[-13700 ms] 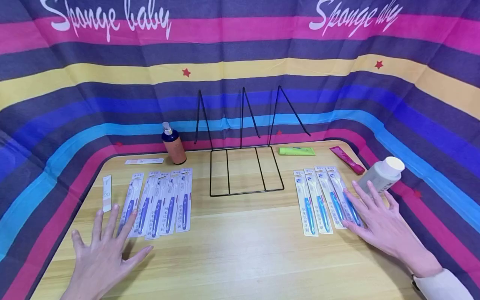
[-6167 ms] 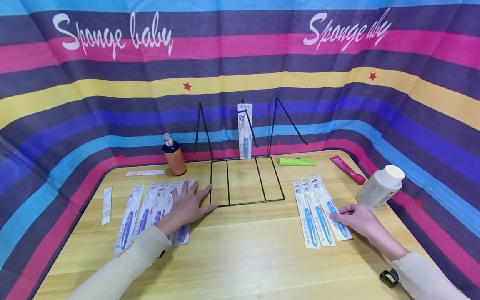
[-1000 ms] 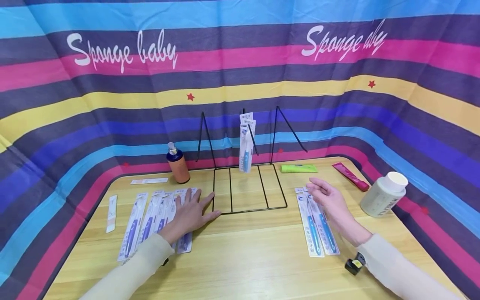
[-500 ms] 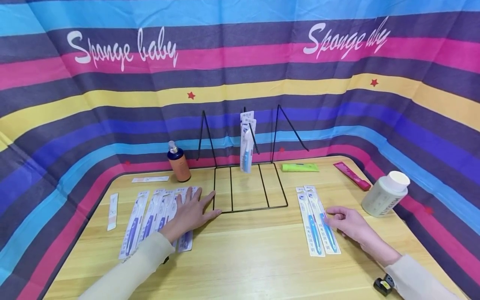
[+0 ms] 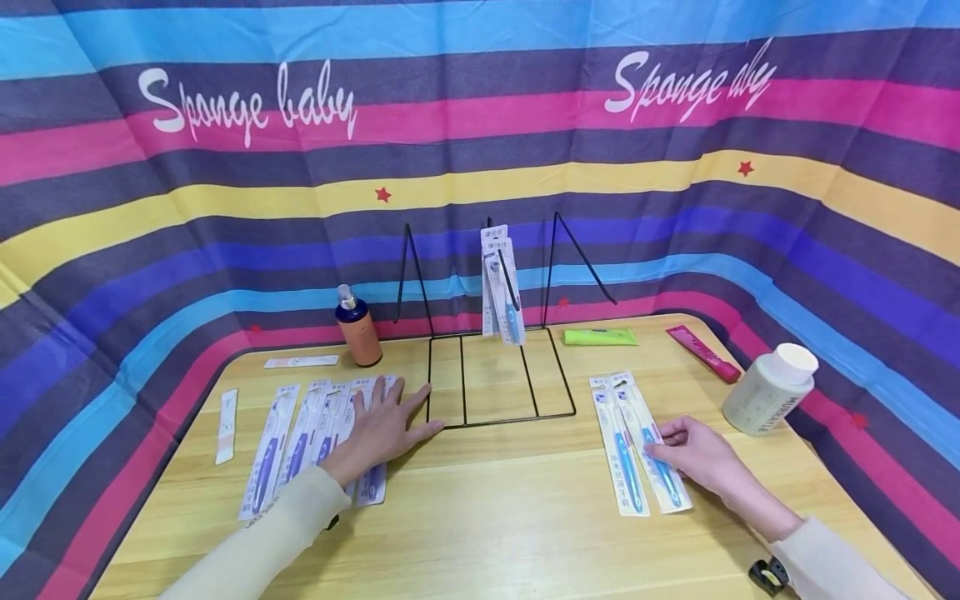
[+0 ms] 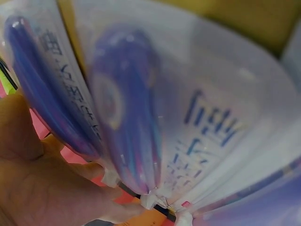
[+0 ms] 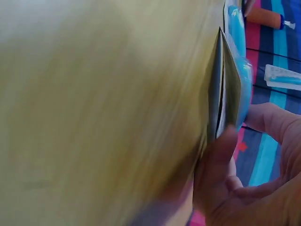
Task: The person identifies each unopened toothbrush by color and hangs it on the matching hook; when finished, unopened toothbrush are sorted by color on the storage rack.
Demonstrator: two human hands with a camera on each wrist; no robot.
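Note:
My left hand [image 5: 382, 410] lies flat with fingers spread on the right end of a row of purple toothbrush packs [image 5: 300, 437] at the table's left. The left wrist view is filled by those packs [image 6: 127, 117], blurred, with my fingers [image 6: 37, 179] beside them. At the right lie two blue toothbrush packs. My right hand [image 5: 663, 442] pinches the right-hand pack [image 5: 651, 433] near its lower half. In the right wrist view my thumb [image 7: 216, 165] presses on the edge of that pack [image 7: 228, 80]. Two packs [image 5: 501, 287] hang on the middle prong of the black wire rack [image 5: 495, 421].
An orange pump bottle [image 5: 357, 332] stands left of the rack. A green tube [image 5: 600, 337], a red tube [image 5: 703, 348] and a white bottle [image 5: 768, 389] lie at the back right. Two small white strips [image 5: 225, 414] lie at the far left. Striped cloth surrounds the wooden table [image 5: 495, 508].
My right hand came down from mid-air onto the right-hand blue pack and took hold of it, shifting it slightly. The hanging packs swung on the rack. My left hand stayed put.

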